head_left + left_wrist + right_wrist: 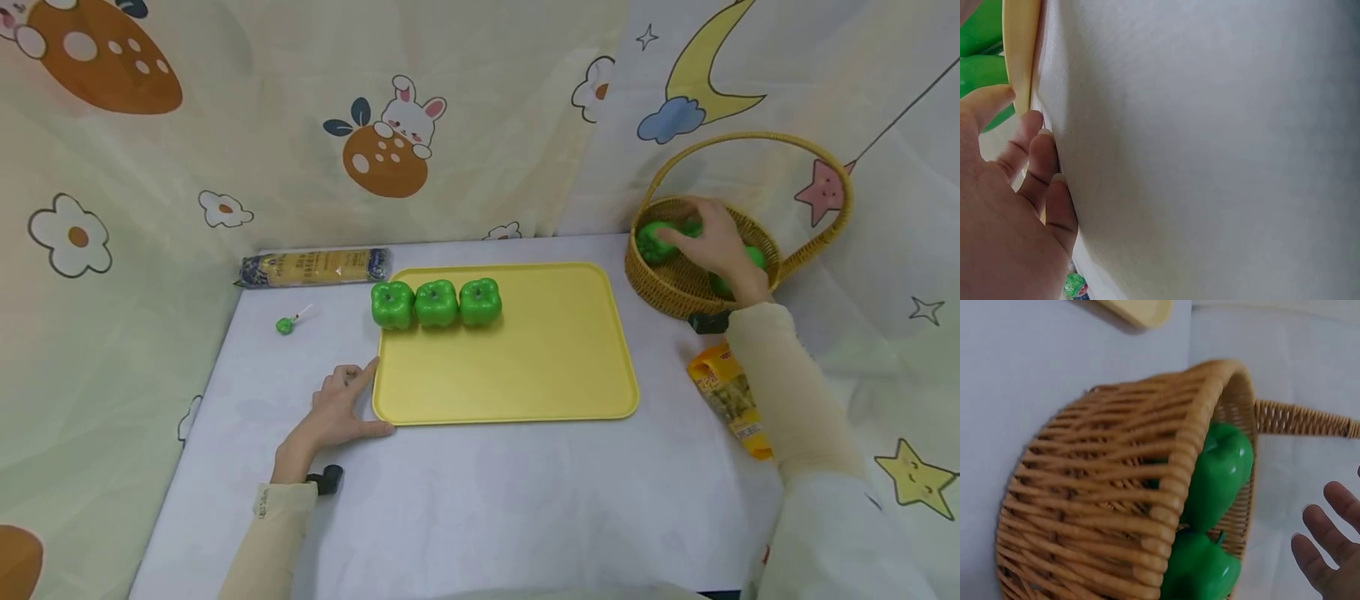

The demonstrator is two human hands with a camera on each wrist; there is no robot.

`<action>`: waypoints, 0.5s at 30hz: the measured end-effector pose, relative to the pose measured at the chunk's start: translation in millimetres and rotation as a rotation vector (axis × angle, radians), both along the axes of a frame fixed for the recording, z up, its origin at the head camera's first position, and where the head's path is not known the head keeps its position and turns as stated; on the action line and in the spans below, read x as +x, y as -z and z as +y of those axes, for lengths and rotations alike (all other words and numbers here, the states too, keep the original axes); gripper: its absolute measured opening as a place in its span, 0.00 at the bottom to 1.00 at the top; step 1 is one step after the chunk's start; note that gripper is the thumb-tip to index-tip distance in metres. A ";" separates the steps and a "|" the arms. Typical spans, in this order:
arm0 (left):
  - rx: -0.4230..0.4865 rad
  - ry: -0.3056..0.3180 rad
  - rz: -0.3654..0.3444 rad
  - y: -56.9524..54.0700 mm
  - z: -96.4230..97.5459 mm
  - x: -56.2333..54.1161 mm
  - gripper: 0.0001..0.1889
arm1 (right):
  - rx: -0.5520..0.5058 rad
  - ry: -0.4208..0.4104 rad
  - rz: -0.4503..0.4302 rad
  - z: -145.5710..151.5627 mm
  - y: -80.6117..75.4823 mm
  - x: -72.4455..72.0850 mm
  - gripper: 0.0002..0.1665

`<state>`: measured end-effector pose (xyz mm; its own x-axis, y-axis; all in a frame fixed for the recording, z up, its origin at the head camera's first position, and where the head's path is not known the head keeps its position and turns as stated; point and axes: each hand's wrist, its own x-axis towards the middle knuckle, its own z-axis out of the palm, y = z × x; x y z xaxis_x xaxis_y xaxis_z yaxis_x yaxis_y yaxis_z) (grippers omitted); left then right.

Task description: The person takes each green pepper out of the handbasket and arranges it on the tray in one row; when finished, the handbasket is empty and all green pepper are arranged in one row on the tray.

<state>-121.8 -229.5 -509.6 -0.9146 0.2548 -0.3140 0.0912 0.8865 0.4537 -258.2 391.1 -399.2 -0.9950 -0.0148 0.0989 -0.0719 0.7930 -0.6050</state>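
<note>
At the left edge of the yellow tray [510, 375], my left hand [333, 412] rests with thumb and forefinger spread and touching the rim near the front corner. In the left wrist view, the other fingers [1060, 206] bend loosely and hold nothing. Three green bell peppers [437, 303] stand in a row along the tray's back left. My right hand [716, 242] reaches over the wicker basket [660, 287], its thumb by a green bell pepper [654, 242]. The right wrist view shows its fingers [1322, 534] extended, apart from the peppers [1219, 472] inside.
A long yellow and blue packet [315, 268] lies behind the tray's left corner. In front of it is a green-wrapped lollipop [285, 325]. A yellow pouch [727, 400] lies partly under the right sleeve. The basket's tall handle [750, 136] arches above it, near the back curtain.
</note>
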 end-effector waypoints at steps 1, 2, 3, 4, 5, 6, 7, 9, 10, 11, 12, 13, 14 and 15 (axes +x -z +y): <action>-0.002 0.002 -0.001 0.4 -0.3 -0.1 0.66 | 0.007 -0.001 -0.013 3.3 1.1 -2.6 0.48; -0.002 0.003 -0.002 0.5 -0.4 -0.3 0.66 | 0.018 0.001 -0.031 6.7 1.7 -4.8 0.49; -0.003 0.005 -0.001 0.6 -0.5 -0.5 0.66 | 0.030 -0.002 -0.045 10.1 2.3 -7.3 0.50; -0.003 0.005 0.000 0.5 -0.6 -0.8 0.65 | 0.041 -0.004 -0.057 13.1 2.7 -9.6 0.50; -0.001 0.010 0.002 0.2 -0.7 -1.2 0.65 | 0.058 -0.005 -0.070 15.9 2.6 -12.0 0.51; -0.001 0.009 0.002 -0.1 -0.8 -1.5 0.65 | 0.072 -0.006 -0.084 18.3 1.9 -14.4 0.52; -0.002 0.009 0.004 -0.2 -0.7 -2.0 0.65 | 0.082 -0.006 -0.096 21.0 1.5 -17.1 0.53; -0.004 0.006 0.005 -0.2 -0.7 -2.5 0.65 | 0.099 -0.011 -0.115 25.2 -0.1 -22.2 0.54; -0.006 0.005 0.004 0.1 -0.8 -2.6 0.65 | 0.109 -0.014 -0.121 27.0 -0.9 -24.4 0.55; -0.006 0.004 0.003 0.2 -0.8 -2.5 0.66 | 0.121 -0.018 -0.132 28.5 -2.0 -26.4 0.55; -0.007 0.000 0.000 0.3 -0.9 -2.3 0.65 | 0.129 -0.022 -0.143 30.1 -2.8 -28.4 0.56; -0.008 0.001 0.000 0.4 -0.9 -2.2 0.66 | 0.138 -0.028 -0.155 32.2 -3.3 -30.5 0.56; -0.006 0.000 -0.002 0.5 -0.9 -2.0 0.66 | 0.151 -0.035 -0.165 34.0 -3.8 -32.3 0.55; -0.002 0.000 -0.002 0.6 -0.9 -1.9 0.66 | 0.163 -0.041 -0.174 35.8 -3.9 -34.1 0.55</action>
